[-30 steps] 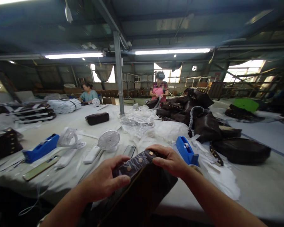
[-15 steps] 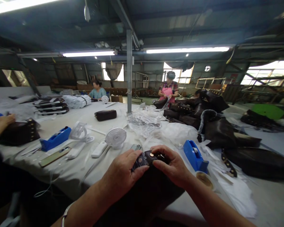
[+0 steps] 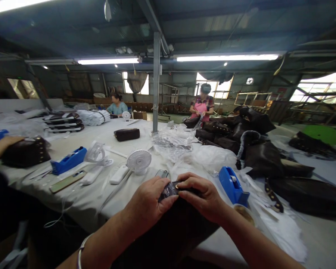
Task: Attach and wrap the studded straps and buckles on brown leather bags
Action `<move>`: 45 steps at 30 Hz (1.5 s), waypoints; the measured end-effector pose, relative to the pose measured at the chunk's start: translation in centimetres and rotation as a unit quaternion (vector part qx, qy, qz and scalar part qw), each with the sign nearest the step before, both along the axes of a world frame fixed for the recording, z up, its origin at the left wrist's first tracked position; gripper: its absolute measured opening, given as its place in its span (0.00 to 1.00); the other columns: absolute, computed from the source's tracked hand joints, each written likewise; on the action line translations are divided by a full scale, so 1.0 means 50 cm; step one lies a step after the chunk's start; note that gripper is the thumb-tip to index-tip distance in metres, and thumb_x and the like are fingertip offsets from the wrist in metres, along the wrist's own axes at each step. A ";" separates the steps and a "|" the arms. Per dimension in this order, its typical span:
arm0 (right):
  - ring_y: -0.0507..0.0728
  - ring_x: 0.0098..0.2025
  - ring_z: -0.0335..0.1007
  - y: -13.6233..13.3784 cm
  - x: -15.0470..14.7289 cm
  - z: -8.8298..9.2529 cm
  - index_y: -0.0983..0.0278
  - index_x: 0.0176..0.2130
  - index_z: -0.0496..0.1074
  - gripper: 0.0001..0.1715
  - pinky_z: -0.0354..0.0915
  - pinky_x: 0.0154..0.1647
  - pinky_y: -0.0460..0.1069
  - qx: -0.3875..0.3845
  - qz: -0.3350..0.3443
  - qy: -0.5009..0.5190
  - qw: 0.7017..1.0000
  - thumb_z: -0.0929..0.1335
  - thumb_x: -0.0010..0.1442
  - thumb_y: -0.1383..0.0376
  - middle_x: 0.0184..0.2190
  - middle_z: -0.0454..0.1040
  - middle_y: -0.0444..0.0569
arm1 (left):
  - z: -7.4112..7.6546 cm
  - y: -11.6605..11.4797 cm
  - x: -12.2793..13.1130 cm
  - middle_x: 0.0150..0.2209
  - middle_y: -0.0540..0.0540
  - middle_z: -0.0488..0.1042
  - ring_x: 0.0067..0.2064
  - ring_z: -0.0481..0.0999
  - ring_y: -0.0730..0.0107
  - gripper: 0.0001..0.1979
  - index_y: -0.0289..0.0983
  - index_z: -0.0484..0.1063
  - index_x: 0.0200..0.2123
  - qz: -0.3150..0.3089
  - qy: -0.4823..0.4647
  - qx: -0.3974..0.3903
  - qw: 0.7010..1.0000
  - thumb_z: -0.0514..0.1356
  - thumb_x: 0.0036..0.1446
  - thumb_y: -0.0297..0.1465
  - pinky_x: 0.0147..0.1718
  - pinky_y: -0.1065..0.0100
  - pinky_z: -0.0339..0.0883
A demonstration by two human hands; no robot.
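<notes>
A dark leather bag (image 3: 176,231) is close in front of me at the table's edge, its lower part lost in shadow. My left hand (image 3: 152,196) pinches the bag's strap (image 3: 170,189) between thumb and fingers, where clear plastic film wraps it. Close beside it, my right hand (image 3: 203,192) grips the same strap at a round brass stud (image 3: 177,185), thumb below and fingers on top. A phone (image 3: 162,173) lies just behind my hands, partly covered. To the right of my right hand stands a blue tape dispenser (image 3: 232,186).
White fans (image 3: 139,160), a second blue dispenser (image 3: 68,160) and a green phone (image 3: 68,181) lie left. A co-worker's hand (image 3: 9,142) rests on a studded bag (image 3: 26,153). Plastic bags (image 3: 173,144) and piled dark bags (image 3: 261,158) fill the right. A post (image 3: 156,82) rises mid-table.
My right fingers have shifted left over the stud, covering more of it. The co-worker's hand at left now lies on top of the studded bag. The view has turned slightly left.
</notes>
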State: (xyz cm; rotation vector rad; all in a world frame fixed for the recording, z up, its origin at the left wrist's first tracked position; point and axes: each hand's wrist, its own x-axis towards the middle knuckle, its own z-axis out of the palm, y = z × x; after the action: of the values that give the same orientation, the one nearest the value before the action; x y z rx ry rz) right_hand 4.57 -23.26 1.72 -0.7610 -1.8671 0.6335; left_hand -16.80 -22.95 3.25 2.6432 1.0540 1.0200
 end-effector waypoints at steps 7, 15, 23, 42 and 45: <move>0.59 0.48 0.72 -0.002 0.001 0.003 0.60 0.47 0.75 0.13 0.67 0.52 0.53 0.004 -0.009 -0.037 0.999 0.69 0.61 0.64 0.46 0.75 0.51 | -0.001 -0.001 0.004 0.41 0.42 0.77 0.43 0.76 0.61 0.14 0.36 0.71 0.47 -0.010 -0.026 -0.035 0.999 0.59 0.61 0.37 0.44 0.62 0.69; 0.59 0.52 0.70 -0.014 0.000 -0.009 0.59 0.46 0.73 0.12 0.65 0.55 0.53 0.010 -0.012 0.013 1.000 0.69 0.61 0.67 0.48 0.74 0.51 | 0.001 -0.001 -0.004 0.45 0.41 0.77 0.46 0.76 0.59 0.18 0.36 0.70 0.50 0.017 -0.032 -0.060 0.998 0.59 0.61 0.40 0.47 0.60 0.69; 0.59 0.49 0.73 -0.010 -0.010 -0.010 0.59 0.44 0.76 0.10 0.69 0.51 0.54 0.019 -0.012 0.020 1.000 0.69 0.61 0.68 0.47 0.75 0.53 | -0.025 -0.006 -0.026 0.43 0.43 0.77 0.44 0.76 0.60 0.16 0.38 0.70 0.48 0.050 -0.041 -0.080 0.995 0.59 0.60 0.39 0.44 0.60 0.70; 0.57 0.46 0.74 0.001 -0.014 -0.008 0.59 0.45 0.77 0.12 0.70 0.48 0.52 0.058 0.010 -0.065 0.996 0.68 0.61 0.68 0.45 0.75 0.53 | -0.001 0.009 -0.023 0.41 0.43 0.77 0.42 0.75 0.61 0.13 0.37 0.74 0.45 0.004 -0.028 -0.107 0.994 0.61 0.58 0.36 0.44 0.61 0.68; 0.57 0.46 0.73 0.002 -0.019 -0.008 0.59 0.44 0.77 0.12 0.70 0.48 0.52 0.066 0.020 -0.076 0.995 0.68 0.61 0.68 0.45 0.75 0.53 | 0.004 0.008 -0.017 0.40 0.45 0.78 0.42 0.76 0.62 0.12 0.38 0.75 0.44 -0.021 -0.031 -0.134 0.990 0.62 0.57 0.35 0.44 0.63 0.68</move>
State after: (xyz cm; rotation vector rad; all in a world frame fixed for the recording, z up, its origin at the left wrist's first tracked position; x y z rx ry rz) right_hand 3.62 -23.14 1.34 -0.7039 -2.0466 0.4823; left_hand -17.66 -22.55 3.46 2.3921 1.0373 0.8772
